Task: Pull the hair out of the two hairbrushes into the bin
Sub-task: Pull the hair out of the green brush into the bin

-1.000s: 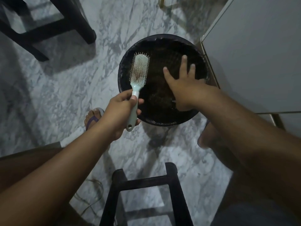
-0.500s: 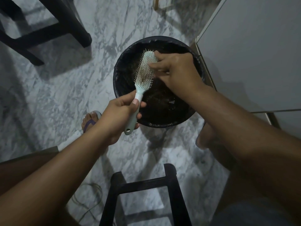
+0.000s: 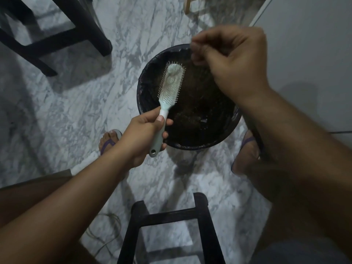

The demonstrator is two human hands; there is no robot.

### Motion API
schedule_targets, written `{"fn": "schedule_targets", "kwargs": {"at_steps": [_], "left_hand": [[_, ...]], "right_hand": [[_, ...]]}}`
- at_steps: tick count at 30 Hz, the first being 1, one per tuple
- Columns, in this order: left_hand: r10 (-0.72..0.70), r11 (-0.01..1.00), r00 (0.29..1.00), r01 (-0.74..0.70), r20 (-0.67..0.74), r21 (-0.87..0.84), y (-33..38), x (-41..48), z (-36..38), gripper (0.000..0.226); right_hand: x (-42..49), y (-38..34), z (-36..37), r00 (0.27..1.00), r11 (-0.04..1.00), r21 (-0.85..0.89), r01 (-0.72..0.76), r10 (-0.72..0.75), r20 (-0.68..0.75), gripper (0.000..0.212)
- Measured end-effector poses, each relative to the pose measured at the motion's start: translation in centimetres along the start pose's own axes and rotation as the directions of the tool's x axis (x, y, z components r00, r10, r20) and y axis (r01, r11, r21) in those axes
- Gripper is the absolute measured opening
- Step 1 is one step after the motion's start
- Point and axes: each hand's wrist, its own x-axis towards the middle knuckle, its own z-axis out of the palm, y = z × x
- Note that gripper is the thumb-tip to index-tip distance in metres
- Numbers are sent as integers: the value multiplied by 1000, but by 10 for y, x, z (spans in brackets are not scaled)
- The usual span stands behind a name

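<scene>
Head view, the only one: I find the left hand (image 3: pixel 141 136) wrapped round the handle of the pale green hairbrush (image 3: pixel 171 82), bristles up, its head held over the near-left part of the black-lined bin (image 3: pixel 142 86). Half a second back the right hand (image 3: pixel 232 61) was at the bristles. It is now lifted clear, up and to the right over the bin's far rim, thumb and fingertips pinched together. A thin dark strand of hair (image 3: pixel 191 55) appears to trail from the pinch, too fine for certainty. I judge one pull complete and a drop into the bin due. Pale matting remains on the brush pad, so more pulls are needed. The second hairbrush is not in view.
</scene>
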Motion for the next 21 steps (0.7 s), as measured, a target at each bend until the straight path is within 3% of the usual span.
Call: {"fn": "schedule_targets", "kwargs": {"at_steps": [3, 6, 8, 9, 10, 11, 13, 14, 15, 16, 17, 19, 21], "left_hand": [[-17, 1000, 999, 17, -35, -8, -2, 2, -3, 34], [-12, 999, 998, 10, -57, -31, -1, 3, -4, 33], [-1, 999, 998, -2, -58, -47, 1, 3, -4, 32], [6, 999, 998, -9, -55, -49, 1, 3, -3, 33], [12, 999, 999, -15, -50, -49, 2, 3, -3, 33], [17, 999, 999, -19, -45, -49, 3, 3, -3, 34], [23, 998, 999, -25, -35, -50, 4, 3, -2, 35], [26, 998, 999, -28, -30, -52, 4, 3, -1, 35], [29, 998, 999, -30, -25, -53, 5, 3, -1, 34], [31, 998, 999, -32, -20, -53, 5, 3, -1, 34], [34, 998, 999, -35, -17, -51, 4, 3, -1, 34], [39, 998, 999, -40, -5, -46, 3, 2, 0, 34], [40, 999, 999, -40, 14, -36, 1, 2, 0, 34]], "right_hand": [[6, 3, -14, 996, 1000, 4, -5, 6, -91, 15], [8, 23, -23, 992, 990, -126, -71, 56, -117, 10], [7, 34, -22, 976, 919, -337, -206, 217, -5, 8], [4, 39, -20, 935, 831, -497, -250, 341, 100, 10], [-1, 41, -17, 846, 707, -668, -231, 485, 221, 10], [-6, 41, -12, 710, 571, -807, -152, 631, 313, 15], [-16, 41, -2, 421, 376, -925, 61, 830, 365, 55], [-18, 40, 0, 339, 354, -929, 111, 865, 370, 81], [-18, 38, 0, 324, 366, -924, 107, 866, 381, 101], [-15, 38, -3, 383, 419, -906, 63, 828, 410, 111], [-12, 39, -5, 489, 502, -865, 13, 751, 443, 110], [-8, 40, -5, 742, 710, -703, -38, 491, 456, 89], [-9, 35, 3, 901, 867, -496, 38, 185, 392, 64]]}}
